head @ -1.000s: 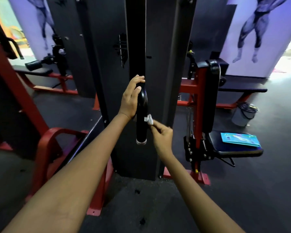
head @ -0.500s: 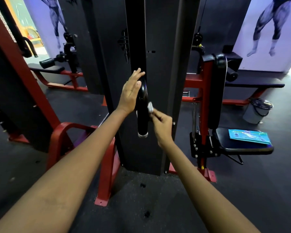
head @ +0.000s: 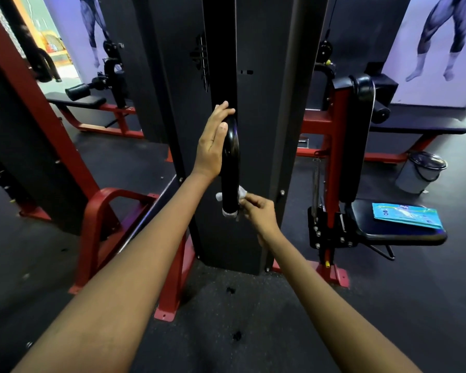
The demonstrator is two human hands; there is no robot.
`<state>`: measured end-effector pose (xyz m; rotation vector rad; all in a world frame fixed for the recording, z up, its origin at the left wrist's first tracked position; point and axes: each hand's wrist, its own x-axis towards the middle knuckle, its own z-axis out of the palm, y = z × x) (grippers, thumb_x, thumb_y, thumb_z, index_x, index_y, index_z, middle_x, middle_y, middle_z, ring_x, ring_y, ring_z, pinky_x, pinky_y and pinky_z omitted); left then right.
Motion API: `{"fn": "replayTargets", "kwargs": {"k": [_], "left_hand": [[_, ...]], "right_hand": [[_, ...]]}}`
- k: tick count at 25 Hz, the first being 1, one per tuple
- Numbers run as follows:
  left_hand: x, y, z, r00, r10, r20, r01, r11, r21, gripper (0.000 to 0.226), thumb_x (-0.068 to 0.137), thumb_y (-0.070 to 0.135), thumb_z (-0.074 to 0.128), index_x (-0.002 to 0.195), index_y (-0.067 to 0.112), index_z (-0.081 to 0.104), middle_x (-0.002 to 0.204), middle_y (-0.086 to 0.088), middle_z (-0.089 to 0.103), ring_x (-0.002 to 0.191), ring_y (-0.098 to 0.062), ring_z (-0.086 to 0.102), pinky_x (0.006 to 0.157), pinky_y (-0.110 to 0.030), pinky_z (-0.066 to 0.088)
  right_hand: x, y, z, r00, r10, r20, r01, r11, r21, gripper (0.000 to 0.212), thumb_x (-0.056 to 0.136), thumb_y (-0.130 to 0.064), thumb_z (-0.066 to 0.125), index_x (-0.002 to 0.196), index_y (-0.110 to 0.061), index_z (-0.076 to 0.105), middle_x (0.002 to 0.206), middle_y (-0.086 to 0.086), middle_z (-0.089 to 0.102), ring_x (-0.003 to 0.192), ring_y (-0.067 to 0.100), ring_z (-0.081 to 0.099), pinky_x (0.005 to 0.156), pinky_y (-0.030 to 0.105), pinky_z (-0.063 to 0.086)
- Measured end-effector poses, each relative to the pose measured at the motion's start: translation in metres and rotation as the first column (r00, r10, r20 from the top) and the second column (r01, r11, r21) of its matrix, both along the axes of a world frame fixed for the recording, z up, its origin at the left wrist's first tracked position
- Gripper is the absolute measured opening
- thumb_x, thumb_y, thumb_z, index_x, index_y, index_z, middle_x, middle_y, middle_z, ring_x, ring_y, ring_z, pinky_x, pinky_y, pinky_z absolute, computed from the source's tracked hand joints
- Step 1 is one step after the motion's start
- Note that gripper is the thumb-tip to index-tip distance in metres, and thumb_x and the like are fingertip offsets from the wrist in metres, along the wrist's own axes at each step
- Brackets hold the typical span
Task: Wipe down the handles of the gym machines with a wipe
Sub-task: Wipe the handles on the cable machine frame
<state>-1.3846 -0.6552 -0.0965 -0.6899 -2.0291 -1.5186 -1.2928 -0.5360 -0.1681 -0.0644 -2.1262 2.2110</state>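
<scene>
The black handle (head: 230, 168) hangs in front of the dark upright column (head: 256, 130), its silver-capped lower end free in the air with open floor (head: 226, 319) below and room on both sides. The left hand (head: 213, 141) lies flat against the handle's curved top at 12 o'clock, fingers straight and together, fingertips hooked just over the bend. The right hand (head: 258, 211) is at the handle's lower end, its grip pinching the white wipe (head: 241, 192), which wraps around the bar so that a bit of white shows on the far side too.

Against half a second ago, the wipe has dropped from about mid-handle to just above the silver cap, and the right hand has gone down with it; the left hand stays at the top.

At 3 o'clock a red-framed machine (head: 334, 162) stands close, its black seat (head: 393, 227) carrying a blue-green wipes packet (head: 404, 215). A lidded grey bin (head: 420, 172) sits on the floor at 2 o'clock. At 9 o'clock a curved red frame (head: 105, 211) crowds the left forearm's side, and a bench machine (head: 92, 103) stands farther off at 10 o'clock
</scene>
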Motion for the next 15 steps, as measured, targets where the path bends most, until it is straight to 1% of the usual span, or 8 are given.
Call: {"fn": "replayTargets", "kwargs": {"k": [3,5,7,9,10,11,13,15], "left_hand": [[0.004,-0.001,0.0,0.998,0.064,-0.011,-0.064,0.998,0.008,0.042,0.097,0.033,0.033,0.134,0.018,0.044,0.148,-0.006,0.035,0.141,-0.017,0.027,0.114,-0.018,0.02],[0.013,0.002,-0.002,0.988,0.155,0.023,-0.156,0.982,0.108,0.041,0.093,0.041,0.037,0.132,0.032,0.036,0.146,-0.003,0.033,0.137,-0.019,0.032,0.113,-0.025,0.027],[0.026,0.006,-0.011,0.966,0.236,0.102,-0.253,0.943,0.217,0.047,0.09,0.046,0.041,0.134,0.031,0.031,0.146,-0.001,0.029,0.133,-0.019,0.036,0.105,-0.018,0.035],[0.043,0.012,-0.033,0.927,0.316,0.2,-0.362,0.893,0.267,0.055,0.087,0.053,0.041,0.135,0.029,0.028,0.147,-0.007,0.031,0.128,-0.019,0.042,0.096,-0.01,0.037],[0.053,0.017,-0.046,0.91,0.348,0.225,-0.401,0.875,0.27,0.06,0.084,0.056,0.042,0.135,0.028,0.027,0.146,-0.006,0.032,0.126,-0.019,0.044,0.095,-0.01,0.038],[0.062,0.023,-0.058,0.896,0.373,0.241,-0.43,0.865,0.259,0.064,0.082,0.055,0.047,0.135,0.025,0.028,0.144,-0.003,0.034,0.125,-0.019,0.046,0.097,-0.015,0.039],[0.072,0.037,-0.076,0.873,0.408,0.268,-0.459,0.873,0.167,0.071,0.08,0.041,0.066,0.136,0.017,0.03,0.136,0.0,0.042,0.121,-0.02,0.049,0.1,-0.027,0.042],[0.072,0.051,-0.088,0.821,0.487,0.297,-0.523,0.851,0.05,0.069,0.08,0.019,0.074,0.134,0.007,0.034,0.128,-0.01,0.054,0.116,-0.025,0.055,0.096,-0.033,0.046]], "right_hand": [[-0.004,0.009,0.017,0.999,0.021,-0.03,-0.022,0.999,-0.046,0.022,0.089,0.003,0.053,0.103,-0.005,0.068,0.087,-0.002,0.068,0.08,0.004,0.063,0.067,0.015,0.049],[-0.018,0.021,0.047,0.99,0.003,-0.138,-0.022,0.99,-0.138,0.022,0.087,0.006,0.054,0.104,0.0,0.066,0.086,0.0,0.067,0.08,0.005,0.063,0.072,0.018,0.051],[-0.033,0.029,0.077,0.964,-0.05,-0.262,-0.008,0.977,-0.214,0.022,0.087,0.004,0.057,0.106,-0.001,0.066,0.088,-0.001,0.068,0.083,0.005,0.064,0.076,0.02,0.052],[-0.055,0.03,0.096,0.943,-0.082,-0.323,0.005,0.972,-0.234,0.022,0.086,0.0,0.06,0.107,-0.002,0.066,0.093,0.001,0.069,0.086,0.005,0.065,0.077,0.018,0.051],[-0.065,0.027,0.102,0.937,-0.078,-0.34,0.002,0.976,-0.218,0.021,0.086,-0.004,0.062,0.107,-0.002,0.067,0.096,0.003,0.069,0.089,0.007,0.065,0.079,0.02,0.051],[-0.074,0.023,0.104,0.934,-0.051,-0.354,-0.017,0.982,-0.186,0.022,0.086,-0.007,0.064,0.107,-0.002,0.068,0.099,0.005,0.07,0.092,0.01,0.066,0.083,0.025,0.052],[-0.08,0.013,0.106,0.915,0.012,-0.404,-0.044,0.997,-0.069,0.022,0.085,-0.012,0.067,0.105,-0.005,0.07,0.101,0.007,0.069,0.093,0.014,0.066,0.087,0.033,0.053],[-0.07,0.01,0.098,0.874,0.057,-0.483,-0.05,0.998,0.026,0.017,0.083,-0.008,0.067,0.1,-0.005,0.072,0.099,0.007,0.068,0.089,0.011,0.064,0.081,0.025,0.052]]}}
